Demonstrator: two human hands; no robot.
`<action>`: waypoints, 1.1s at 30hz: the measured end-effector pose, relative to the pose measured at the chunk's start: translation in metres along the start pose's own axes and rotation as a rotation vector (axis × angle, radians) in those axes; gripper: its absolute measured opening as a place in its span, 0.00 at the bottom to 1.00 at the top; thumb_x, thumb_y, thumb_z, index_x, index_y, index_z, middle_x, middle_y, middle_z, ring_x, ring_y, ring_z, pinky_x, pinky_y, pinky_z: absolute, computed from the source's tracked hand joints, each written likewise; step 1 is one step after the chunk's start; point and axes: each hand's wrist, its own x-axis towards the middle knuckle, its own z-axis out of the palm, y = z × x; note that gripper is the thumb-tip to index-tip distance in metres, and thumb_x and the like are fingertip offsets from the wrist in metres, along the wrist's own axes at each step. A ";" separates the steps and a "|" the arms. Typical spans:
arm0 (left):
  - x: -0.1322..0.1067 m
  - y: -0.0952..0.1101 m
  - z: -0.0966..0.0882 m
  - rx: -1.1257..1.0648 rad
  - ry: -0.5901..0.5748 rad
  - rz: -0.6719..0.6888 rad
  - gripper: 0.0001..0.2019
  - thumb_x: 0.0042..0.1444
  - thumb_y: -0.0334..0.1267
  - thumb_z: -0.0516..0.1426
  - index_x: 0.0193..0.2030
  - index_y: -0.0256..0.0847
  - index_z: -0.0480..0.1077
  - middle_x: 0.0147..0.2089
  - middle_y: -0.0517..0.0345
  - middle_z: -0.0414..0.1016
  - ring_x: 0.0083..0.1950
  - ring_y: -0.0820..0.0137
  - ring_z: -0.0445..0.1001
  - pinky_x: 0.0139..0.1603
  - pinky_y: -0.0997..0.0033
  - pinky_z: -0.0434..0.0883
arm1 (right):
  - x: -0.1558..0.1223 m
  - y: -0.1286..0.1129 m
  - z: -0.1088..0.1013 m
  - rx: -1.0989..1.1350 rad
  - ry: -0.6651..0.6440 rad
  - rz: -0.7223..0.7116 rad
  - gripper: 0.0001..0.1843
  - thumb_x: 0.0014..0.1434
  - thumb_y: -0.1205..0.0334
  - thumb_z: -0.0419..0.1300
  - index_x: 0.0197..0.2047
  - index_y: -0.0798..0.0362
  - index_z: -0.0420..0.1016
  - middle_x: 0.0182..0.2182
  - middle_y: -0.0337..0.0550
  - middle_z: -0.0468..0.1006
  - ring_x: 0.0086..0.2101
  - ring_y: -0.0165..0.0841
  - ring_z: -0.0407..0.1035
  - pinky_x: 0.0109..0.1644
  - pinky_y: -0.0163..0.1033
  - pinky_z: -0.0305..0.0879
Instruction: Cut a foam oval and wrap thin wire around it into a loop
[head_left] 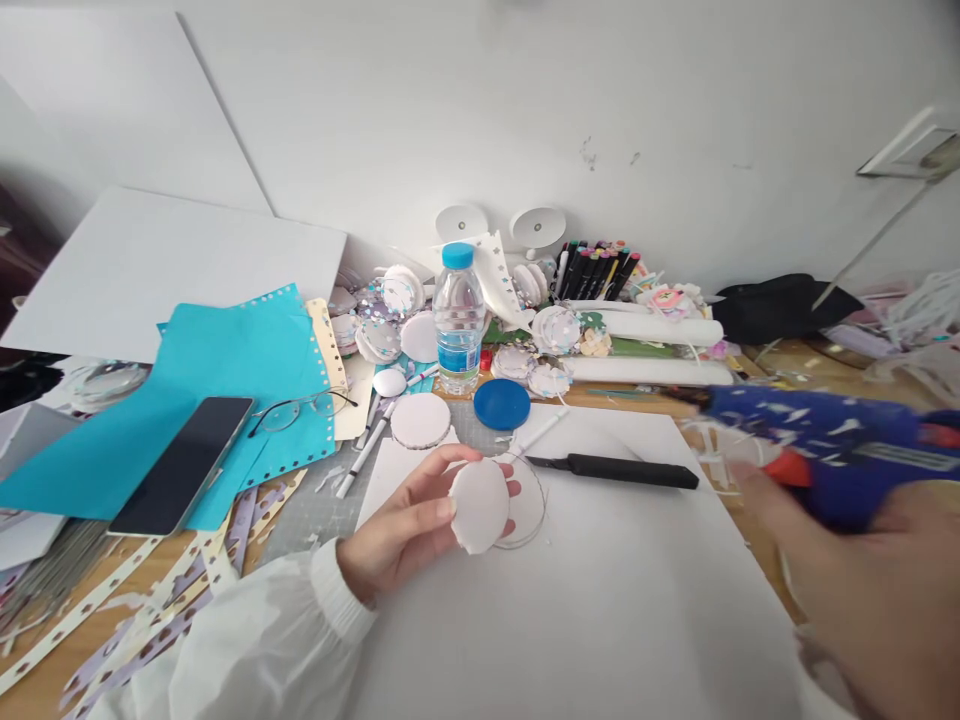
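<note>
Near the middle, my left hand [409, 515] grips a white rough-edged disc [480, 507] between thumb and fingers, its flat side facing me. Behind the disc a thin ring of wire [541, 520] lies on the white board [600, 590]. At the right, my right hand [862, 580] is wrapped round a blue glue gun [817, 430] with a red trigger, its dark nozzle pointing left; both are smeared by motion. Close by lie a black craft knife [622, 470], a blue round lid [502, 404] and another white disc [421, 420].
A water bottle [459, 320] stands beyond the board, before a heap of decorated discs [379, 340] and several marker pens [596, 272]. To the left are blue paper [247, 345], glasses [304, 408], a phone [184, 465] and punched paper strips [142, 620]. A black pouch [784, 308] sits back right.
</note>
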 end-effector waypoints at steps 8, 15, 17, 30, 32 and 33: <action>0.002 -0.003 0.002 0.096 0.028 0.054 0.21 0.51 0.39 0.66 0.51 0.46 0.69 0.58 0.48 0.71 0.58 0.55 0.71 0.53 0.54 0.71 | -0.076 -0.029 0.045 0.266 -0.247 -0.140 0.12 0.47 0.60 0.60 0.17 0.48 0.62 0.10 0.31 0.64 0.11 0.27 0.58 0.15 0.33 0.57; 0.006 -0.006 0.002 0.098 0.044 0.028 0.24 0.45 0.36 0.70 0.50 0.45 0.71 0.58 0.49 0.71 0.59 0.53 0.70 0.52 0.55 0.71 | -0.085 -0.018 0.043 0.192 -0.301 -0.170 0.04 0.47 0.60 0.59 0.29 0.49 0.68 0.14 0.33 0.69 0.13 0.31 0.63 0.18 0.36 0.64; 0.007 -0.007 0.001 0.095 0.046 0.026 0.25 0.44 0.35 0.70 0.49 0.45 0.71 0.57 0.49 0.71 0.59 0.54 0.69 0.52 0.55 0.72 | -0.085 -0.017 0.042 0.168 -0.331 -0.202 0.05 0.48 0.60 0.58 0.32 0.49 0.69 0.15 0.34 0.71 0.14 0.32 0.65 0.19 0.37 0.65; 0.007 -0.011 -0.002 0.102 0.041 0.023 0.26 0.41 0.35 0.71 0.49 0.44 0.72 0.55 0.49 0.72 0.57 0.53 0.70 0.54 0.52 0.70 | -0.080 -0.015 0.040 0.225 -0.406 -0.317 0.07 0.50 0.64 0.61 0.35 0.48 0.69 0.14 0.31 0.72 0.11 0.32 0.65 0.13 0.34 0.62; 0.007 -0.011 -0.002 0.094 0.043 0.020 0.26 0.41 0.34 0.72 0.49 0.44 0.72 0.55 0.50 0.72 0.57 0.53 0.71 0.54 0.52 0.70 | -0.078 -0.016 0.040 0.237 -0.413 -0.363 0.07 0.51 0.64 0.61 0.35 0.48 0.69 0.13 0.31 0.71 0.11 0.31 0.65 0.11 0.33 0.61; 0.007 -0.011 -0.002 0.091 0.045 0.020 0.26 0.41 0.34 0.72 0.49 0.44 0.72 0.55 0.50 0.72 0.57 0.53 0.71 0.54 0.51 0.70 | -0.078 -0.016 0.039 0.237 -0.415 -0.372 0.06 0.52 0.64 0.61 0.35 0.48 0.70 0.14 0.31 0.72 0.11 0.31 0.65 0.11 0.33 0.61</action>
